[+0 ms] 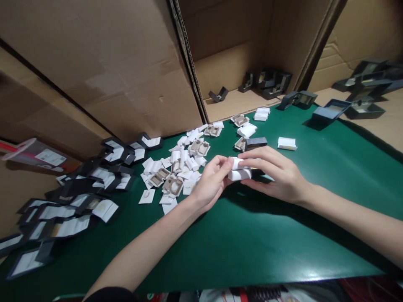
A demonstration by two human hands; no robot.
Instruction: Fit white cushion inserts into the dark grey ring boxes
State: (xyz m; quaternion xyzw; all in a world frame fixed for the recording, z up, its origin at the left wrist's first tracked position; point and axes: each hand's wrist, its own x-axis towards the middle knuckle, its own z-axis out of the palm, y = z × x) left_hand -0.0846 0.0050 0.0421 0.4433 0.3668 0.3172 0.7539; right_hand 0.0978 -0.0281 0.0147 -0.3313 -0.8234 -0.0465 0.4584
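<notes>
My left hand (212, 180) pinches a white folded insert (239, 174) between its thumb and fingers, above the green table (267, 239). From the other side my right hand (280, 172) grips the same piece, fingers on its top and thumb at its lower edge. It looks like a padded box lining with two rolls; its underside is hidden. Just beyond the fingers lies a small dark box (255, 143). To the left spreads a heap of white and grey-brown inserts (199, 147), and one more white insert (287, 143) lies apart on the right.
Open black boxes with white linings (103, 178) crowd the table's left side. Large cardboard boxes (110, 63) stand along the back, with dark open cases (272, 82) inside one. More dark cases (330, 110) sit at the back right. A clear plastic tub (34, 155) is at far left.
</notes>
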